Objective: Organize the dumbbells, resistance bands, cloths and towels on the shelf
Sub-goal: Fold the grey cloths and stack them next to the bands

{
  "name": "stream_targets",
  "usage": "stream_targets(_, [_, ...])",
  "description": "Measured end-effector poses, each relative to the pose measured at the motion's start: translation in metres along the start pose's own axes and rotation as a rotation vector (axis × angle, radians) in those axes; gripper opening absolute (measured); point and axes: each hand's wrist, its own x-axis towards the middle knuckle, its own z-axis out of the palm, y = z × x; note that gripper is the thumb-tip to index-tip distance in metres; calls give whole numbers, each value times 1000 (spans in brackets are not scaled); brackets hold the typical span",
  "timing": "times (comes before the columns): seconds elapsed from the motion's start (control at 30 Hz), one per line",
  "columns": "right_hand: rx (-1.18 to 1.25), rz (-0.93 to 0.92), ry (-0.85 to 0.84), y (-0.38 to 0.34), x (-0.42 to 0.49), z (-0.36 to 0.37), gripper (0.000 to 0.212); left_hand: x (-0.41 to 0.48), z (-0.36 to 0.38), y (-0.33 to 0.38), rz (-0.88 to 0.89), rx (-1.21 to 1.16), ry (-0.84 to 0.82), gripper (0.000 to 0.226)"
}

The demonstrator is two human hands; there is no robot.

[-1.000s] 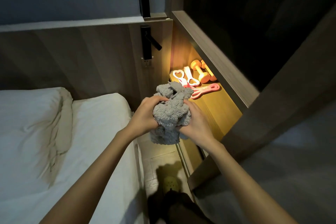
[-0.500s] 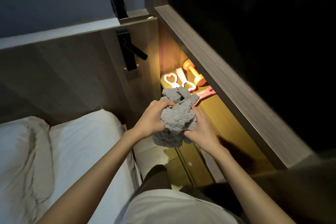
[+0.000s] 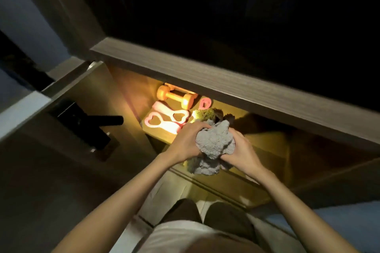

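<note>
— Where was the grey towel (image 3: 214, 144)?
— Bunched up at the lit shelf's (image 3: 159, 135) front edge. The left hand (image 3: 185, 141) and right hand (image 3: 243, 153) each gripped it.
— And behind it?
— A green cloth (image 3: 204, 114), pink resistance bands (image 3: 164, 120) and an orange dumbbell (image 3: 175, 96).

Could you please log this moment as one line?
left hand: grips fluffy grey cloth | right hand: grips same cloth | lit wooden shelf: orange dumbbell, pink heart-handled bands

One orange dumbbell (image 3: 174, 97) at the back left corner of the shelf (image 3: 161, 136); a possible second behind it can't be confirmed. Three pink band handles (image 3: 156, 122): two by the left edge, one further right. Two cloths: grey cloth (image 3: 213, 144), green cloth (image 3: 204, 114).
</note>
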Motion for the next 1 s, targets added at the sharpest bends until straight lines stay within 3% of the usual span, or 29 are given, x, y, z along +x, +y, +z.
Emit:
stream_targets(0.33, [-129,92,329,60,-39,14,75,45,79,-32,304,-175,-196,59])
stream_targets(0.53, [-265,24,471,86,-72,35,79,32,124,-47,520,-189,-87,67])
stream_targets(0.83, [-349,94,586,80,-88,27,82,36,132,-31,580,-199,-101,73])
stream_targets(1.0, [-323,64,625,89,-68,2,62,71,141,-19,540,-261,-95,64])
